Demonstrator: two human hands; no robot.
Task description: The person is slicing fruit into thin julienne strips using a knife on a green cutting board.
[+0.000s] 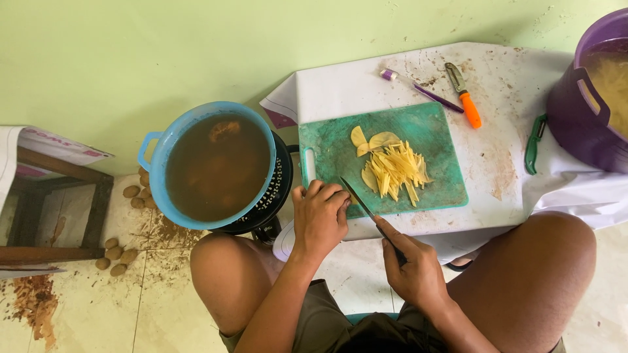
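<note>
While the person is sitting with knees spread, the head view is looking straight down on a low white counter (497, 189) carrying a green cutting board (340, 157). The left hand (319, 216) is resting at the board's 7 o'clock edge, its grip curled shut over something small that I cannot make out. The right hand (412, 265) is closing its grip around the handle of a knife (366, 208), blade pointing toward 10 o'clock and reaching the left fingertips. Potato strips (396, 171) are lying at board centre, with slices (369, 138) just beside them at 11 o'clock. A blue pot (216, 167) of brown water is sitting at 9 o'clock, an orange-handled peeler (464, 98) at 1 o'clock, and a purple bucket (579, 117) at 2 o'clock.
</note>
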